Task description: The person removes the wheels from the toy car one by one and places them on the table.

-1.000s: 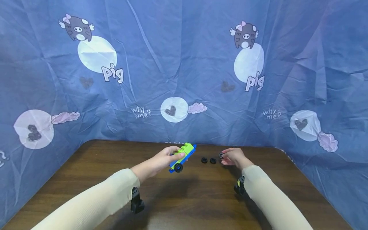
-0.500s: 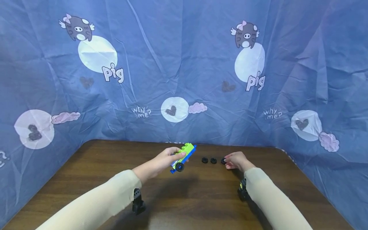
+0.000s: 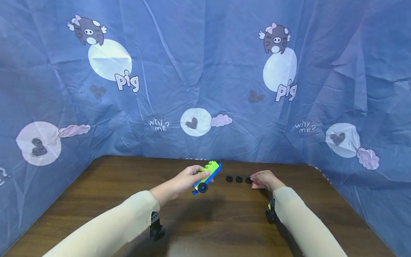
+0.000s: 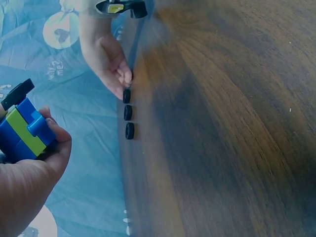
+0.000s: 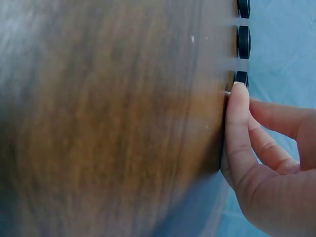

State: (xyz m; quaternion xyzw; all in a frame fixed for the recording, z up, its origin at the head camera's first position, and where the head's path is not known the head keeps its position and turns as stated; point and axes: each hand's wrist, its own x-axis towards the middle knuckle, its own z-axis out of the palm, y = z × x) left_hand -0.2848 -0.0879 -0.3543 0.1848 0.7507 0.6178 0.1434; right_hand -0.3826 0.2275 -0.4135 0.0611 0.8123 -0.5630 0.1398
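My left hand (image 3: pixel 189 177) holds a lime-green and blue toy-brick car (image 3: pixel 210 170) above the table, thumb on its near side. One black wheel is visible on the car's lower end in the head view, and the left wrist view shows its blue and green end. On the table to the right, my right hand (image 3: pixel 265 179) has thumb and fingertips at the edge of a black wheel (image 5: pixel 241 77), pinching it. That wheel lies flat at the right end of a row. To its left are a middle wheel (image 3: pixel 239 179) and a left wheel (image 3: pixel 229 178), each slightly apart.
The brown wooden table (image 3: pixel 205 228) spreads out beneath both arms. A blue cloth (image 3: pixel 160 71) with printed pigs and clouds hangs behind its far edge and around the sides. Dark cameras are strapped at both wrists.
My right hand has lowered its wheel from above the table to the row's right end, then slid it slightly left. The left hand with the toy car has barely shifted.
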